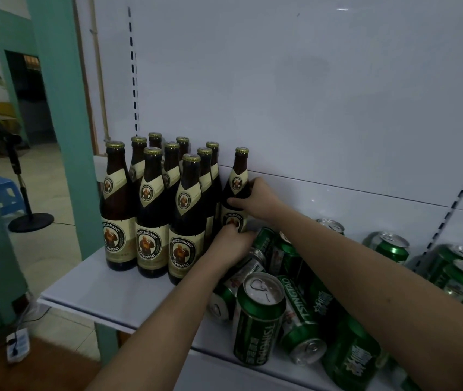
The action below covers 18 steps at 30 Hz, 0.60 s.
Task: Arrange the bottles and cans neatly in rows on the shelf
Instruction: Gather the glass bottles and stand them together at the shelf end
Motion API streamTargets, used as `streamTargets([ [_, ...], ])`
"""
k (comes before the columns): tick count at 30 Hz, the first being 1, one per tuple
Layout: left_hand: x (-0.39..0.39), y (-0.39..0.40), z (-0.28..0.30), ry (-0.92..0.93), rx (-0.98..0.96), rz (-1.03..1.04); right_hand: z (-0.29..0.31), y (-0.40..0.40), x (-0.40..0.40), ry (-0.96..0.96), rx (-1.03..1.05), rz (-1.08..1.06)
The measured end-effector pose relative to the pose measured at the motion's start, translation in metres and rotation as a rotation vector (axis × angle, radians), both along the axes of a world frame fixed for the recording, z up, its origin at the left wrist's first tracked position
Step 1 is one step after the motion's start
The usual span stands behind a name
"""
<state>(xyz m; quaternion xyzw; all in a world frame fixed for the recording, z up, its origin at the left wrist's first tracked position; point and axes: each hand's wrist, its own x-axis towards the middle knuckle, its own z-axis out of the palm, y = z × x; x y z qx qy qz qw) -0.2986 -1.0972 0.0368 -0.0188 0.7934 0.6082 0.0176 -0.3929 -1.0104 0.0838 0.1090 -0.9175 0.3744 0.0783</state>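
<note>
Bottle [234, 190] base behind left hand [231, 244]

Dim, bluish indoor light, soft glare on the can tops [264, 286], wide-angle bending at edges.

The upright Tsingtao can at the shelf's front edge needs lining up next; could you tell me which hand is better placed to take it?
Probably the left hand: its forearm passes just beside the upright can. Both hands grip the lone bottle, and the right hand sits farther back.
</note>
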Motion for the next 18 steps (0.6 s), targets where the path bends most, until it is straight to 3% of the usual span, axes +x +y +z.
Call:
streamTargets([
  [2, 0.003, -0.001, 0.008, 0.035, -0.005, -0.009, 0.010, 0.005, 0.012, 0.010, 0.019, 0.011],
  [8, 0.012, -0.003, 0.049, 0.256, -0.341, -0.022, 0.049, 0.035, 0.041, 0.155, 0.156, -0.031],
  [13, 0.014, 0.011, 0.076, 0.424, -0.479, -0.071, 0.063, 0.076, 0.070, 0.198, 0.066, -0.132],
  [18, 0.012, 0.042, 0.099, 0.462, -0.586, -0.187, 0.062, 0.128, 0.106, 0.213, 0.063, -0.289],
])
